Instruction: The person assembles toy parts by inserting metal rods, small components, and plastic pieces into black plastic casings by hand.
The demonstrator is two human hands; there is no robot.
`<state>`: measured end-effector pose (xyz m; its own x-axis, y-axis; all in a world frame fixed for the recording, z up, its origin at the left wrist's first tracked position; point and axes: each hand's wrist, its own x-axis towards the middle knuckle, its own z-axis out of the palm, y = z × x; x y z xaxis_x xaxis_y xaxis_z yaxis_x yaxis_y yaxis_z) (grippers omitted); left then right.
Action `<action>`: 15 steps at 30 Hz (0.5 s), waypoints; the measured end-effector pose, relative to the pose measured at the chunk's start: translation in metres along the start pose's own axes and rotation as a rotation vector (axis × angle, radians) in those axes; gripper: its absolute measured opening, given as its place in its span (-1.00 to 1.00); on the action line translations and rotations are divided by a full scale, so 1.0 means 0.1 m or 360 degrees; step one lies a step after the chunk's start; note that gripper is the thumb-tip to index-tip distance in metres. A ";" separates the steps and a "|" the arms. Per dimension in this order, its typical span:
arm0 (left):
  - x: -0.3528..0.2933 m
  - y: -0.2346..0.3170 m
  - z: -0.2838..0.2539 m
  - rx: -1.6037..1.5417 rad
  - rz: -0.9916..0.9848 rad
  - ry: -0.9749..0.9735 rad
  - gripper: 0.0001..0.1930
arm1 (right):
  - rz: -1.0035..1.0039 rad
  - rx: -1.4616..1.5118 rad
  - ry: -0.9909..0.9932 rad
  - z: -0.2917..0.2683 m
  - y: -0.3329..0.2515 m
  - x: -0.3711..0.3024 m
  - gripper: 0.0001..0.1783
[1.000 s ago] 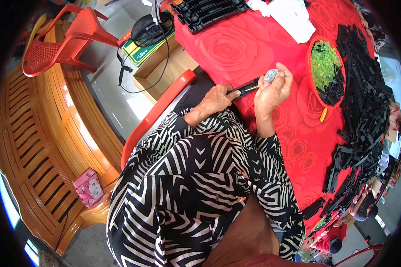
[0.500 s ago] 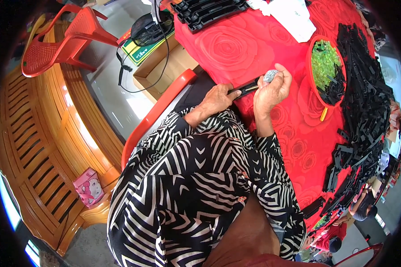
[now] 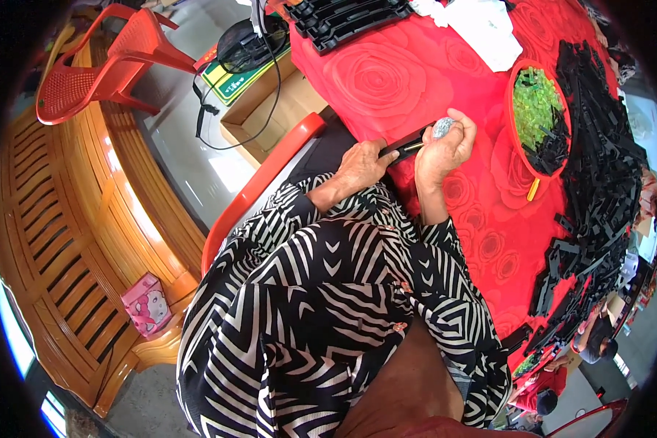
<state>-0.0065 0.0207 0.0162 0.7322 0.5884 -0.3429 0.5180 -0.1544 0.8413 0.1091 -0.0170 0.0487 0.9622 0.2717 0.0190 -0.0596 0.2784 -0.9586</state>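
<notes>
My left hand [image 3: 363, 162] is closed on a narrow black plastic strip [image 3: 404, 143], held over the near edge of the red tablecloth. In my right hand [image 3: 444, 153] sits a small tool with a rounded, silver foil-like handle [image 3: 443, 128]. Its thin, brass-coloured shaft [image 3: 412, 147] points left and lies along the strip, close to my left fingertips. Whether the shaft's tip touches the strip is hidden by my fingers. To the right of my hands stands a red oval basket [image 3: 509, 109], filled with small green translucent pieces [image 3: 533, 98] and some black bits.
A large heap of black plastic strips [image 3: 598, 146] covers the table's right side. Black trays [image 3: 347, 18] and white sheets [image 3: 482, 29] lie at the far edge. A yellow stick [image 3: 533, 190] juts from the basket. Left are a cardboard box [image 3: 263, 120], red chair [image 3: 135, 55] and wooden bench [image 3: 73, 248].
My left hand has shifted slightly right and the black strip has turned a little in its grip. My right hand stays almost in place with the tool.
</notes>
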 end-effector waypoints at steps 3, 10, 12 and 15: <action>-0.03 0.02 -0.02 -0.0032 -0.0042 -0.0023 -0.68 | -0.0022 -0.0085 -0.0055 0.01 -0.01 -0.01 -0.79; -0.01 -0.01 0.03 0.0005 0.0017 0.0040 -0.68 | -0.0155 -0.0291 -0.0238 -0.03 0.06 -0.01 -0.79; -0.02 -0.01 0.03 -0.0028 -0.0036 0.0017 -0.69 | -0.0128 -0.0268 -0.0178 -0.04 0.05 -0.03 -0.79; -0.01 0.00 0.01 -0.0158 -0.0034 0.0000 -0.69 | -0.0140 -0.0138 -0.0200 0.00 0.01 -0.01 -0.79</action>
<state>-0.0069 0.0196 0.0162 0.7216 0.5906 -0.3613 0.4872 -0.0623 0.8711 0.1077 -0.0173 0.0471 0.9215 0.3644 0.1342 0.0517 0.2273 -0.9725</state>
